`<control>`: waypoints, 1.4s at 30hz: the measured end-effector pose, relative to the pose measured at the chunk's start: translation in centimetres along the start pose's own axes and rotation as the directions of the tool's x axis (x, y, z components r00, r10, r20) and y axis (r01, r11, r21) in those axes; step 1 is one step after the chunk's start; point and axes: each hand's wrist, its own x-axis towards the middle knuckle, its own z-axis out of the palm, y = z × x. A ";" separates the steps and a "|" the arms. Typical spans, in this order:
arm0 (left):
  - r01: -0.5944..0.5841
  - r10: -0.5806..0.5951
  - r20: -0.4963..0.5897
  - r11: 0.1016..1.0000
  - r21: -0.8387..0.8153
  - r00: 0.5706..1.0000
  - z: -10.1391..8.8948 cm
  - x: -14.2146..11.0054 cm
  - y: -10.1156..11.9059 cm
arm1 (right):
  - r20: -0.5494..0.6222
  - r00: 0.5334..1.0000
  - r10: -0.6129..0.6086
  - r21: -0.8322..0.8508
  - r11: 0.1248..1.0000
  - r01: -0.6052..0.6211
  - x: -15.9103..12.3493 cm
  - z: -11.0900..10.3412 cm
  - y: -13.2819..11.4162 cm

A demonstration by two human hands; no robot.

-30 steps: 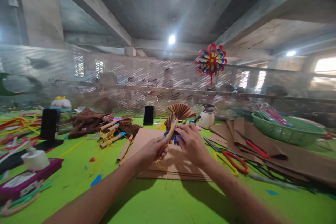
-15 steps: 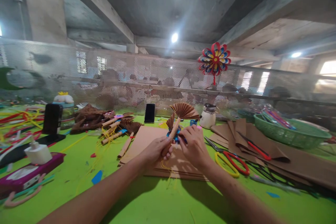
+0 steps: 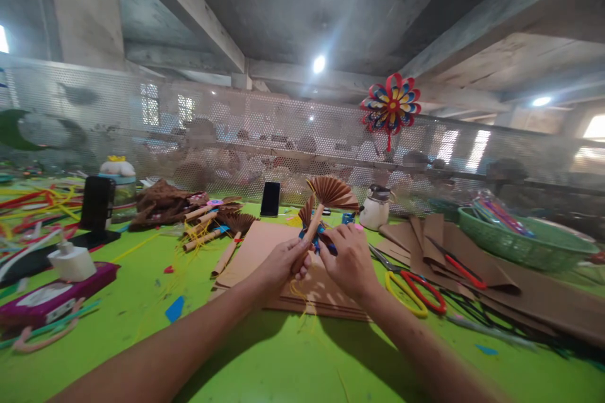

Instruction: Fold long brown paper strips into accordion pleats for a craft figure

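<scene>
Gripping hands: the left hand point(image 3: 286, 259) is closed around the rolled-paper handle point(image 3: 312, 227) of a brown pleated fan point(image 3: 333, 192); the right hand point(image 3: 350, 258) bends its fingers against a blue piece point(image 3: 322, 243) beside it, whether clamped I cannot tell.
Fan's place: tilted above the cardboard stack point(image 3: 258, 249), mid-bench.
Green basket: at the back right corner, holding plastic packets point(image 3: 505, 214) of coloured strips. point(image 3: 520, 245)
White jar point(image 3: 375, 211): near the back edge, dark-topped, contents hidden.
Clear jar point(image 3: 125, 196): toward the back left corner, contents unclear.
Back edge: a phone point(image 3: 270, 199) stands before the perforated screen point(image 3: 255, 160).
Left edge: purple power strip point(image 3: 51, 302).
Right side: scissors point(image 3: 407, 283) lie near the right hand, beside brown sheets point(image 3: 553, 286).
Near edge: green bench point(image 3: 265, 365) surface shows between the forearms.
</scene>
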 end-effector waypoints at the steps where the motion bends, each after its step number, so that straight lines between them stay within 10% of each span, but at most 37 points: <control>1: -0.003 0.003 -0.004 1.000 -0.001 1.000 0.0 0.0 0.0 | -0.006 1.000 0.006 -0.005 1.000 -0.006 0.0 0.0 -0.1; 10: 0.043 -0.045 -0.016 0.997 -0.061 0.999 -0.2 0.0 0.2 | -0.183 0.983 -0.010 0.142 0.989 0.037 0.6 -1.1 0.2; 14: 0.076 -0.077 -0.007 0.994 -0.081 0.997 -0.5 0.1 0.0 | -0.270 0.944 0.189 0.261 0.958 -0.117 1.3 -1.3 2.0; 20: 0.124 -0.125 -0.017 0.991 -0.054 0.992 -0.2 -0.1 0.4 | 0.045 0.872 0.487 0.462 0.764 -0.451 2.0 -0.2 5.5; 30: 0.078 -0.078 0.003 0.989 -0.122 0.997 -0.6 0.0 0.7 | 0.279 0.855 0.437 0.850 0.302 -0.431 2.2 0.5 4.8; 36: 0.014 -0.022 -0.053 0.990 -0.138 0.998 -1.2 0.2 0.8 | 0.061 0.810 0.584 0.836 0.413 -0.361 1.7 1.5 4.9; 42: 0.004 0.004 0.038 0.978 -0.210 0.999 -0.9 -0.2 1.0 | 0.334 0.877 0.345 0.724 0.502 -0.473 1.0 2.0 3.3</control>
